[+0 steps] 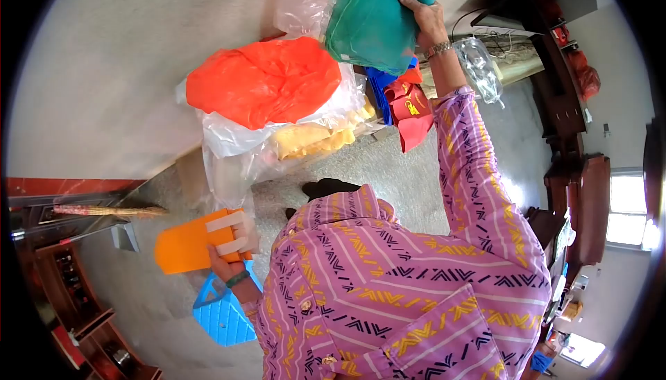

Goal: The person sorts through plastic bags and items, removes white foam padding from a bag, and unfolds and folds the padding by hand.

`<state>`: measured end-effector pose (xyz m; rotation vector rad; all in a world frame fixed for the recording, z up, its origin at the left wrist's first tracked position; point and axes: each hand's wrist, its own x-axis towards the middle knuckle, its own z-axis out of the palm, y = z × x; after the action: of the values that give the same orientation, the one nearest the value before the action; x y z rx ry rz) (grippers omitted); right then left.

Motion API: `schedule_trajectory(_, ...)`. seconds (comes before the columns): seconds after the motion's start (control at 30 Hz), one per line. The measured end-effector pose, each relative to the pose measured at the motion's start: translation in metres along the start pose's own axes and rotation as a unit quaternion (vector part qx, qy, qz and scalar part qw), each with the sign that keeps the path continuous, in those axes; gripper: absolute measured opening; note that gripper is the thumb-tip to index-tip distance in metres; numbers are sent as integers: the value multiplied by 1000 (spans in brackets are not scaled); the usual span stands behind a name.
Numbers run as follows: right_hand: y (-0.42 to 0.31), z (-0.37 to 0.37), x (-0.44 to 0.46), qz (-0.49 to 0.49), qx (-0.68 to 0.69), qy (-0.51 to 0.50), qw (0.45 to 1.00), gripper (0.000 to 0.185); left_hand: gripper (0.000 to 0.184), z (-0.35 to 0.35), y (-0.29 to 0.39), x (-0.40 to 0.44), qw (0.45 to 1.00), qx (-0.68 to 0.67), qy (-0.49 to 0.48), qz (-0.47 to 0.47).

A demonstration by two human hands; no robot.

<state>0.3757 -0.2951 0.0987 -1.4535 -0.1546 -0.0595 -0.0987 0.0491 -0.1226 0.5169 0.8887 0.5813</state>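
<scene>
Green bundle [378, 23]: up at the far side, right of centre, its longer run going near to far; the far end is cut off, so full length is anyone's guess.
Right grip [424, 23]: thumb pressing on top, pinching the bundle's right edge; fingers hidden beneath.
Orange piece [186, 245]: near left, long axis left to right, plain end pointing left.
Left grip [232, 245]: closed round its right end, fingers and pale strips hard to separate.
Red plastic bag [267, 78]: on the tabletop [118, 102], left of the green.
</scene>
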Motion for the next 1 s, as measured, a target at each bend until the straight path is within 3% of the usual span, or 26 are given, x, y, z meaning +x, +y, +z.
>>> schedule_trajectory(0.07,-5,3,-12,13,29,22,999,29,45,-6,2,2,1000,5,-11,-16)
schedule_trajectory(0.17,-2,1,-16,14,22,17,1000,38,45,-15,2,5,1000,4,-5,-14)
schedule_trajectory(0.37,1,18,-16,27,30,42,998,31,46,-34,-5,3,1000,-3,-3,13)
schedule_trajectory(0.6,25,37,0,15,45,-39,998,29,47,-48,-20,-15,998,-54,-18,8)
schedule_trajectory(1.0,52,103,36,50,65,-143,986,25,47,-37,-45,-34,987,-86,104,89)
